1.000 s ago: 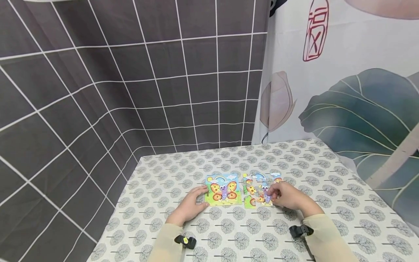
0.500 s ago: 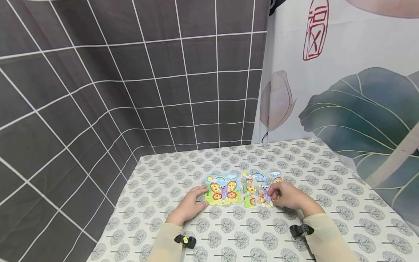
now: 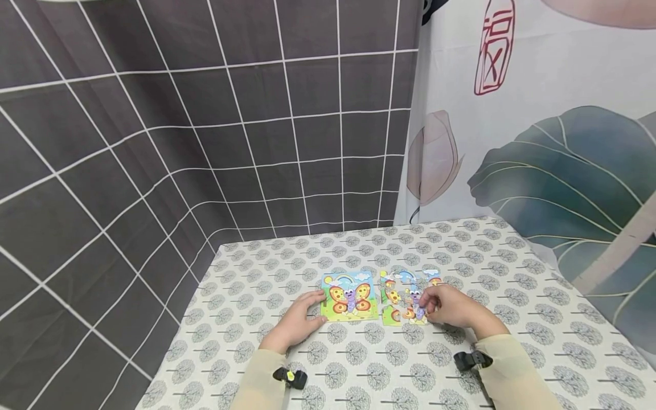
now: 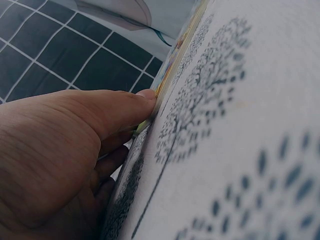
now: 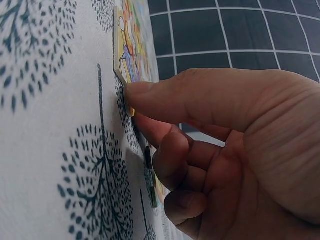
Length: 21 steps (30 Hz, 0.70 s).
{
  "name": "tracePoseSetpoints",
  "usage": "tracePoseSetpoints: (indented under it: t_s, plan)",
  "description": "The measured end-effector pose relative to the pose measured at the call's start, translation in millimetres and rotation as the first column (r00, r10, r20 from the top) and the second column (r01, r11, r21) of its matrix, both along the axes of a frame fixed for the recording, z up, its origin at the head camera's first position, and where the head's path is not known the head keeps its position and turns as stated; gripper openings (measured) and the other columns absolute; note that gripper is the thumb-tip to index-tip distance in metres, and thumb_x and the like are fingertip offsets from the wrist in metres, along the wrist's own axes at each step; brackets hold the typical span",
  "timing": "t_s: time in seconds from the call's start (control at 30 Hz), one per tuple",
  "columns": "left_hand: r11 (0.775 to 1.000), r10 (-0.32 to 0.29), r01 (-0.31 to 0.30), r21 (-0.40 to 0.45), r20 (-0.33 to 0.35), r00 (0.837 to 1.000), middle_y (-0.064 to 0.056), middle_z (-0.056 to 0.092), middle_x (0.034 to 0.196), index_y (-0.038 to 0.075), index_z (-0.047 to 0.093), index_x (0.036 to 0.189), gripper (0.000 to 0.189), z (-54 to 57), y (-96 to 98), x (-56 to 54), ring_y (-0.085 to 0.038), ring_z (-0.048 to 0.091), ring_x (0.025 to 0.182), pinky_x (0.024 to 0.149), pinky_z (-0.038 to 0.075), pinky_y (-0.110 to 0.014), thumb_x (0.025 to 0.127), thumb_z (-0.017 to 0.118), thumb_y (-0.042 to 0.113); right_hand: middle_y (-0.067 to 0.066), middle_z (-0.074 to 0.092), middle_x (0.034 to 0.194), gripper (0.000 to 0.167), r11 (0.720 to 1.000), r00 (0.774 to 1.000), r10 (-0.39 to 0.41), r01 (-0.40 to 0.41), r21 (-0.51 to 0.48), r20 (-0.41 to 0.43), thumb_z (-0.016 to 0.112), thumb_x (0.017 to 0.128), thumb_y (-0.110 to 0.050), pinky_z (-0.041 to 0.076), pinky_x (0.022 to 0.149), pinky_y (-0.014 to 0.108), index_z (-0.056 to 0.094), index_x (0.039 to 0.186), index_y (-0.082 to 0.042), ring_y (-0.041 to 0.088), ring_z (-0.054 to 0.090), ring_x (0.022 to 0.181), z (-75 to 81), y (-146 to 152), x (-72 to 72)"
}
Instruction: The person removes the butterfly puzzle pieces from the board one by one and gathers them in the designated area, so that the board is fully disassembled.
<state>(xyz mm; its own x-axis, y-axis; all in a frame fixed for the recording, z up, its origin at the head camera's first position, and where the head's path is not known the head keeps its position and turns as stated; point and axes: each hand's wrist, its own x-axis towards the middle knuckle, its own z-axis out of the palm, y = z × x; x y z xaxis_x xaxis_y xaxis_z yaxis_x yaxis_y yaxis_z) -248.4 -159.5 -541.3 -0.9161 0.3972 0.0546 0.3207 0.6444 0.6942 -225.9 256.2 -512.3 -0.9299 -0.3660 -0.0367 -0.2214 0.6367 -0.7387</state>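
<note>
A square butterfly picture board (image 3: pixel 352 296) lies flat near the middle of the table. My left hand (image 3: pixel 296 322) rests at its left side, fingertips on the edge and thumb at the near corner. In the left wrist view, the thumb of my left hand (image 4: pixel 75 130) touches the board's edge. To the right lies a partly assembled butterfly jigsaw puzzle (image 3: pixel 407 277) with gaps between pieces. My right hand (image 3: pixel 451 307) is at its near right side, pinching a puzzle piece (image 5: pixel 130 107) between thumb and forefinger, low against the cloth. That piece is mostly hidden by the fingers.
A white tablecloth (image 3: pixel 379 364) with grey tree prints covers the table. A dark grid-patterned curtain (image 3: pixel 246 142) hangs behind and to the left. A white curtain (image 3: pixel 446 68) with leaf prints hangs at the right. Black straps (image 3: pixel 471 361) sit round both sleeves.
</note>
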Motion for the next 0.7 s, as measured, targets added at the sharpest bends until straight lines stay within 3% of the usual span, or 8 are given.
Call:
tracePoseSetpoints:
  t_s: [0.43,0.7]
  plan:
    - [1.0,0.011,-0.011,0.002,0.012,1.0,0.004,0.044,0.163,0.016,0.058,0.15,0.058,-2.4,0.6,0.2,-0.029,0.034,0.153,0.126,0.025,-0.058,0.096,0.076,0.026,0.002,0.059,0.08,0.023,0.999,0.999,-0.039,0.039,0.002,0.001,0.077,0.081,0.003,0.052,0.056,0.025,0.071,0.101,-0.008,0.015,0.055,0.066,3.0,-12,1.4]
    - [1.0,0.013,-0.013,-0.009,0.002,1.0,0.003,0.044,0.163,0.017,0.058,0.15,0.058,-4.5,0.1,-1.3,-0.028,0.034,0.153,0.126,0.025,-0.058,0.096,0.076,0.028,-0.001,0.058,0.078,0.021,0.997,0.998,-0.036,0.04,0.071,-0.055,0.079,0.086,-0.003,0.052,0.057,0.027,0.072,0.105,-0.009,0.013,0.054,0.066,7.3,-33,-4.5]
